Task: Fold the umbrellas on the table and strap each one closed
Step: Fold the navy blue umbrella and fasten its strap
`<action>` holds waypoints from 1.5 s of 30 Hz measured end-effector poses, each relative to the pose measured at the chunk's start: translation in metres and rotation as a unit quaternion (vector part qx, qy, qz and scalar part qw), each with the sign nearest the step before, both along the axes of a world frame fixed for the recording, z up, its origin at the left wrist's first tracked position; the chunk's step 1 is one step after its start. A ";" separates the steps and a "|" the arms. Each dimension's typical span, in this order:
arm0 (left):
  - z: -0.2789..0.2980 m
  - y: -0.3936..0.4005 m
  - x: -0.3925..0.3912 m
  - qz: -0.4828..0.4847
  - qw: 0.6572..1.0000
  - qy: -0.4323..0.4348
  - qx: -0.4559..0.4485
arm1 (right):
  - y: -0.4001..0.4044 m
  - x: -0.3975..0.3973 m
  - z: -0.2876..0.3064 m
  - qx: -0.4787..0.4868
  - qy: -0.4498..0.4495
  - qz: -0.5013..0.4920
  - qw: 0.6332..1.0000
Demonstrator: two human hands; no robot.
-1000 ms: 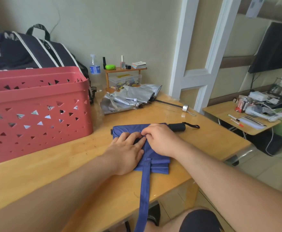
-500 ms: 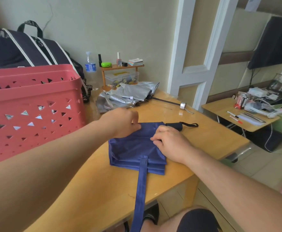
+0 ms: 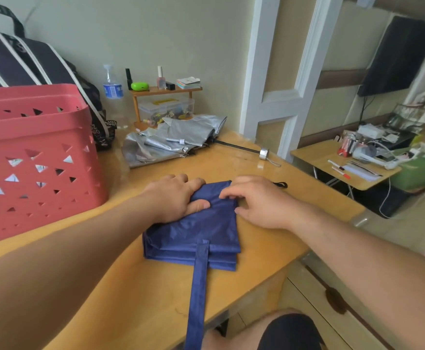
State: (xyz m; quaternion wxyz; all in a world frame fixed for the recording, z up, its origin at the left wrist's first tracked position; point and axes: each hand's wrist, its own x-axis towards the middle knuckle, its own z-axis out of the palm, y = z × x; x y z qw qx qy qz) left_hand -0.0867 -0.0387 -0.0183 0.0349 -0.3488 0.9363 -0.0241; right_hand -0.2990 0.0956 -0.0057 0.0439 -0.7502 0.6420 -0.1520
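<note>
Blue umbrella, folded flat, under both hands at the table's near edge.

Beside the red basket (image 3: 37,157), the left hand (image 3: 175,198) grips the far left edge of the blue umbrella (image 3: 196,231), fingers curled over the cloth, thumb on top. The canopy lies in flat stacked pleats on the wooden table (image 3: 269,173); its unfastened strap (image 3: 199,294) hangs over the front edge. The right hand (image 3: 259,200) pinches the fabric's right side with bent fingers. Behind, a silver umbrella (image 3: 173,140) lies loosely bunched, shaft extended.
</note>
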 end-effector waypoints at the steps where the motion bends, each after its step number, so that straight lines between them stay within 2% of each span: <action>1: 0.001 -0.002 0.000 -0.001 1.000 -0.001 0.011 | 0.000 -0.007 0.004 -0.007 0.032 -0.005 0.999; 4: 0.001 -0.006 0.000 0.003 0.999 0.007 0.038 | -0.008 -0.018 0.008 -0.011 0.090 -0.016 0.996; 8: 0.002 -0.010 0.000 0.004 0.998 -0.001 0.061 | -0.021 -0.027 0.004 0.021 0.112 -0.011 0.993; 15: 0.009 -0.006 -0.002 0.002 0.996 -0.019 0.086 | -0.029 -0.032 -0.005 -0.020 0.168 -0.011 0.986; 18: 0.010 -0.005 -0.004 0.003 0.996 -0.019 0.084 | -0.032 -0.029 -0.003 0.001 0.191 -0.008 0.982; 21: 0.009 -0.005 -0.005 0.013 0.995 -0.022 0.095 | -0.044 -0.024 0.018 0.084 0.127 -0.019 0.988; 24: 0.009 -0.005 -0.005 0.024 0.995 -0.008 0.092 | -0.065 0.007 0.041 0.042 -0.054 -0.039 0.997; 25: 0.009 -0.004 -0.005 0.026 0.996 0.004 0.086 | -0.070 0.021 0.041 0.030 -0.087 -0.039 0.995; 26: 0.010 -0.002 -0.005 0.029 0.996 0.015 0.080 | -0.074 0.034 0.035 0.029 -0.083 -0.033 0.996; 29: 0.011 0.004 -0.005 0.073 0.994 0.022 0.074 | -0.079 0.046 0.000 0.047 0.039 -0.046 0.997; 31: 0.009 0.005 -0.002 0.109 0.992 0.020 0.063 | -0.078 0.038 -0.009 0.053 0.090 -0.061 0.993; 35: 0.005 0.002 0.012 0.107 0.994 0.016 0.033 | -0.069 0.026 -0.014 0.052 0.176 -0.014 0.983; 45: 0.024 0.020 0.022 0.167 0.984 -0.026 0.059 | -0.055 0.028 0.001 0.097 0.160 -0.064 0.980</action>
